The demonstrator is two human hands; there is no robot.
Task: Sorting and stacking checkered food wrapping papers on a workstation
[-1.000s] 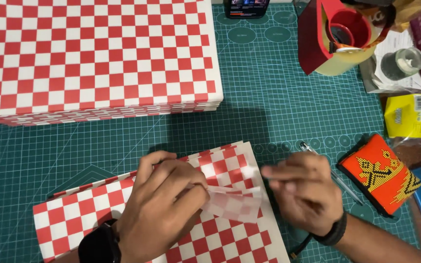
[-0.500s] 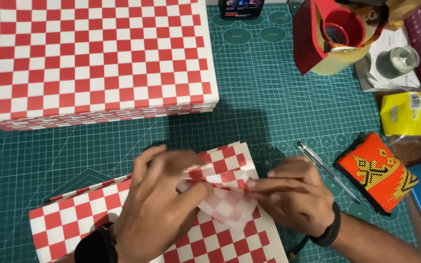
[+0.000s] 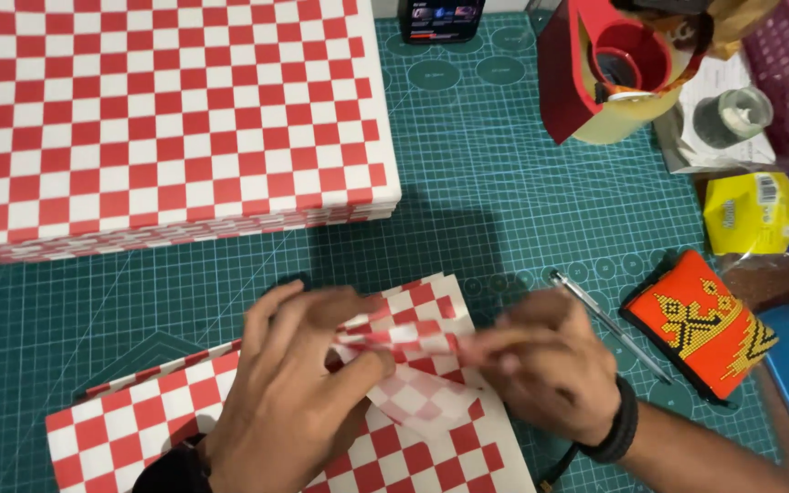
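Together, the left hand (image 3: 299, 393) and right hand (image 3: 550, 365) pinch a thin, crumpled red-and-white checkered paper sheet (image 3: 413, 342) above flat matching sheets (image 3: 130, 429) at the gridded green cutting mat's (image 3: 486, 192) near edge.

Left hand (image 3: 299, 393) and right hand (image 3: 550, 370) — fingertips pinched, nearly meeting.

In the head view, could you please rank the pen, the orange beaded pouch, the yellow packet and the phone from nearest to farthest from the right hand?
From the right hand:
1. Pen, just beside the hand, on its outer side.
2. Orange beaded pouch, further right on the mat.
3. Yellow packet, up by the right edge.
4. Phone, at the top edge.
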